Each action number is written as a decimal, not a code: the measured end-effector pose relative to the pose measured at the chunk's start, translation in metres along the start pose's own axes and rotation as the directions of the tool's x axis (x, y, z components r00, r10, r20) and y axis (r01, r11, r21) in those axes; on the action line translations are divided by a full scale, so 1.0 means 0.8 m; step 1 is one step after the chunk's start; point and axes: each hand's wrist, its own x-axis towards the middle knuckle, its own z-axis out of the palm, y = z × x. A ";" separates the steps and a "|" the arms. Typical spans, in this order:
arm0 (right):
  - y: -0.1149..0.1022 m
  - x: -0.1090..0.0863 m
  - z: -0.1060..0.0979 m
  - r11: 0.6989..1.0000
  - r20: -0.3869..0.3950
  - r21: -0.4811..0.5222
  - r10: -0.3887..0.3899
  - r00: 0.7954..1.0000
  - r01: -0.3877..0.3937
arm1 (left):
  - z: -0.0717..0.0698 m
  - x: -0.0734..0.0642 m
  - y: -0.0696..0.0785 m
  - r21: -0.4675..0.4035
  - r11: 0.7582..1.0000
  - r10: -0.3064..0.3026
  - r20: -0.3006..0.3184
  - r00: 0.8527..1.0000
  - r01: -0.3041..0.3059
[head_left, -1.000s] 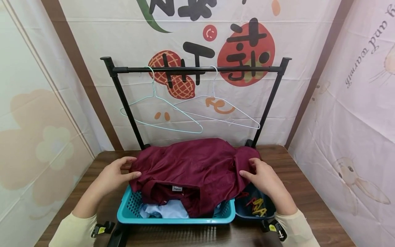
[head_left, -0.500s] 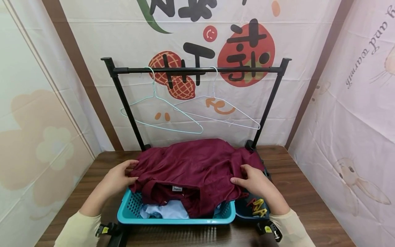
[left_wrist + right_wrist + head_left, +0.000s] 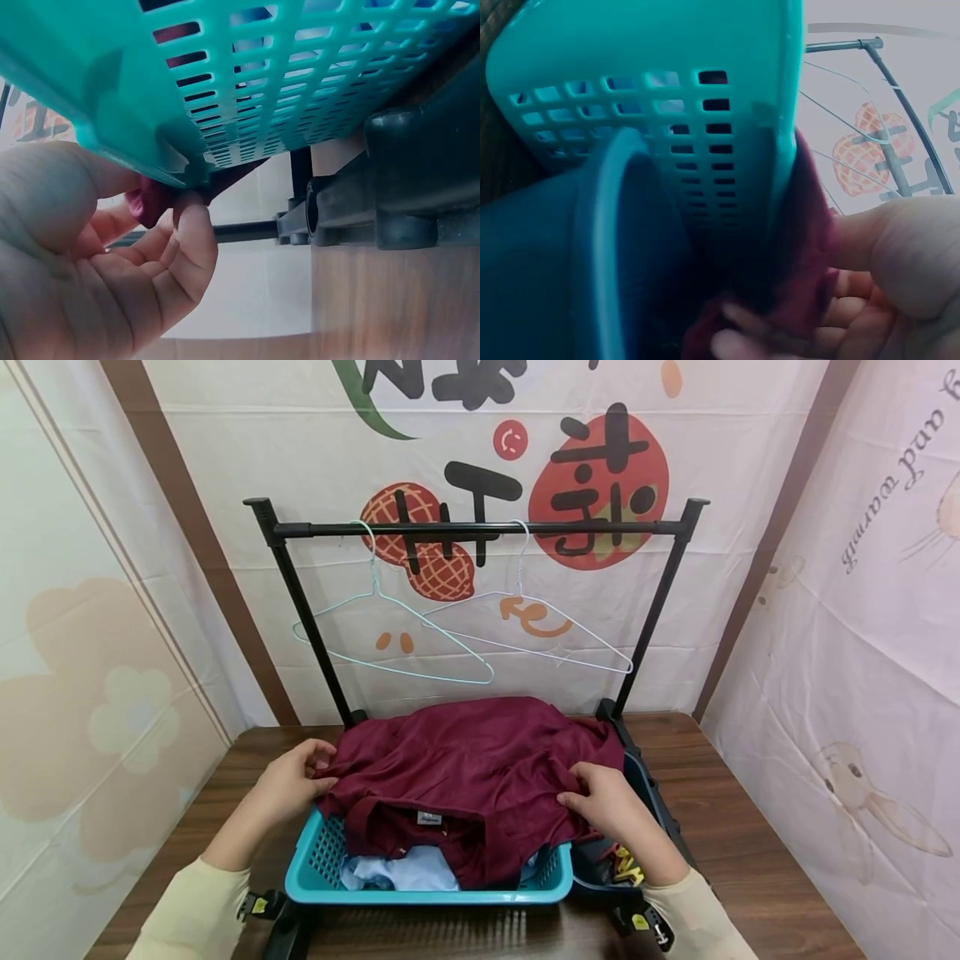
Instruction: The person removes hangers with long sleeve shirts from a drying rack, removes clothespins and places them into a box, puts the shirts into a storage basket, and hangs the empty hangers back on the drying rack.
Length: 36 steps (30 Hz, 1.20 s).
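Observation:
A maroon shirt [image 3: 465, 760] lies spread over the turquoise basket [image 3: 427, 897], its neck opening and white label facing the person. At the shirt's left side, my left hand [image 3: 288, 785] pinches the edge; in the left wrist view a fold of the maroon shirt [image 3: 154, 201] shows between thumb and fingers, beside the basket rim. My right hand [image 3: 611, 802] holds the shirt's right side, and in the right wrist view the maroon cloth hangs past the basket wall into the curled fingers [image 3: 851, 311]. Light blue clothing [image 3: 408, 868] lies under the shirt inside the basket.
A black rack [image 3: 480, 529] stands behind, carrying a mint hanger [image 3: 405, 675] and a white hanger [image 3: 540, 653]. Right of the basket, a dark blue bin [image 3: 639, 777] holds yellow and red clips [image 3: 626, 866]. Wooden tabletop [image 3: 720, 810] shows on both sides.
My right hand has moved left, and the shirt's right side is gathered inward, uncovering more of the dark blue bin's back rim. My left hand stays at the left edge with a small shift.

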 end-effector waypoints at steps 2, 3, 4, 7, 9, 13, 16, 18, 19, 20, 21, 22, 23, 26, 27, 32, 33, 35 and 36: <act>-0.002 0.000 0.001 1.000 -0.023 -0.011 -0.022 1.000 0.022 | 0.000 0.002 0.000 0.016 1.000 0.001 -0.003 1.000 -0.001; -0.003 0.000 0.001 0.999 -0.032 -0.013 -0.031 0.999 0.030 | -0.001 0.003 0.001 0.020 1.000 0.000 0.000 1.000 0.000; -0.003 0.000 0.001 0.999 -0.042 -0.018 -0.038 0.998 0.037 | -0.002 0.005 0.002 0.023 1.000 -0.003 0.005 1.000 0.003; -0.003 0.001 0.000 0.999 -0.068 -0.014 -0.051 0.996 0.050 | -0.006 0.009 0.007 0.030 0.999 -0.011 0.006 1.000 0.010; -0.003 0.001 -0.001 0.998 -0.097 -0.011 -0.063 0.993 0.062 | -0.011 0.012 0.011 0.040 0.999 -0.007 -0.013 1.000 0.008; -0.004 0.002 -0.008 0.994 -0.186 -0.017 -0.106 0.977 0.105 | -0.024 0.016 0.020 0.066 0.998 0.013 -0.087 0.996 -0.007; -0.009 0.003 -0.015 0.990 -0.251 -0.025 -0.142 0.957 0.140 | -0.034 0.015 0.030 0.073 0.997 0.036 -0.136 0.990 -0.027; -0.013 0.006 -0.019 0.987 -0.280 -0.029 -0.161 0.946 0.159 | -0.042 0.011 0.038 0.070 0.997 0.052 -0.167 0.985 -0.041; -0.016 0.008 -0.022 0.985 -0.292 -0.032 -0.170 0.941 0.168 | -0.045 0.009 0.042 0.066 0.997 0.059 -0.179 0.982 -0.048; -0.019 0.009 -0.024 0.984 -0.303 -0.037 -0.179 0.936 0.177 | -0.048 0.007 0.046 0.062 0.996 0.067 -0.193 0.979 -0.056; -0.022 0.010 -0.027 0.982 -0.312 -0.039 -0.187 0.932 0.185 | -0.050 0.006 0.051 0.055 0.996 0.076 -0.208 0.975 -0.066; -0.026 0.010 -0.030 0.981 -0.319 -0.043 -0.194 0.928 0.191 | -0.053 0.004 0.055 0.045 0.996 0.084 -0.225 0.971 -0.076; -0.031 0.011 -0.032 0.979 -0.330 -0.045 -0.203 0.922 0.200 | -0.055 0.003 0.059 0.035 0.996 0.090 -0.243 0.966 -0.084; -0.046 0.011 -0.040 0.973 -0.366 -0.047 -0.226 0.903 0.224 | -0.059 0.001 0.073 0.008 0.994 0.105 -0.291 0.951 -0.108; -0.052 0.011 -0.043 0.972 -0.378 -0.041 -0.229 0.897 0.231 | -0.060 -0.001 0.079 -0.002 0.994 0.107 -0.305 0.946 -0.113; -0.078 0.012 -0.049 0.960 -0.428 -0.021 -0.260 0.866 0.278 | -0.062 -0.007 0.106 -0.086 0.984 0.115 -0.359 0.926 -0.156; -0.083 0.013 -0.049 0.956 -0.431 -0.020 -0.272 0.861 0.292 | -0.061 -0.009 0.111 -0.110 0.979 0.119 -0.368 0.922 -0.170; -0.092 0.013 -0.050 0.946 -0.428 -0.017 -0.299 0.853 0.324 | -0.060 -0.012 0.120 -0.144 0.970 0.130 -0.383 0.915 -0.198; -0.097 0.013 -0.050 0.939 -0.424 -0.015 -0.316 0.849 0.342 | -0.059 -0.014 0.124 -0.155 0.964 0.140 -0.387 0.911 -0.214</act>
